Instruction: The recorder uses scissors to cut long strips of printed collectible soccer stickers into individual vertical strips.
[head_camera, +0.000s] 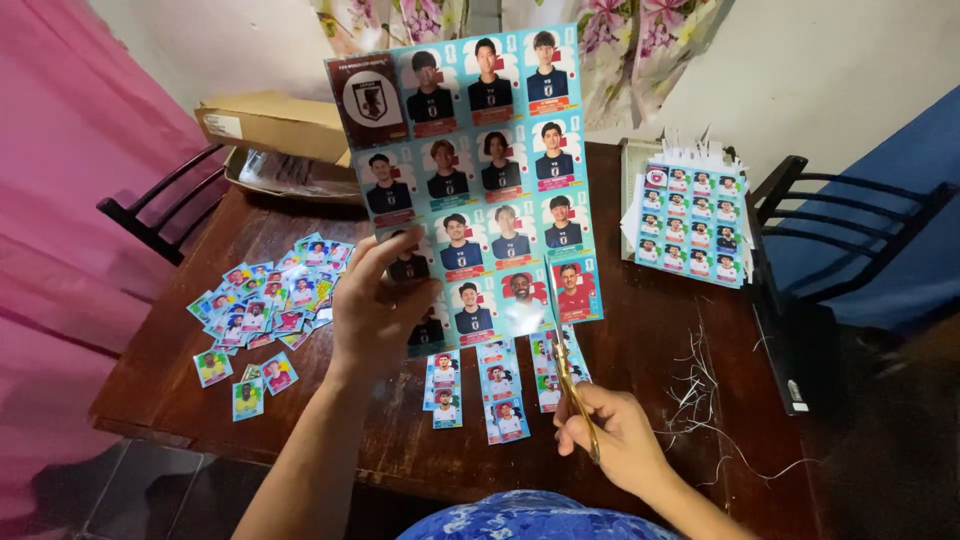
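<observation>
Landmark: the wooden table (640, 350).

- Loose cut stickers (265, 300): scattered heap on the table's left part.
- Left hand (375, 305): closed on the lower left edge of the sticker sheet (480, 170), thumb in front, fingers behind. The sheet is held upright above the table's middle.
- Sheet, handling: judged light, thin and floppy, easily creased or torn; best pinched at an edge close to the cut line.
- Cut strips (495, 385): in rows on the table's near edge, below the sheet.
- Scissors (568, 365): blades up at the sheet's bottom edge.
- Right hand (620, 435): closed around the scissor handles.
- Stack of uncut sheets (690, 220): on the table's far right.
- Paper trimmings (700, 390): on the table's right side.
</observation>
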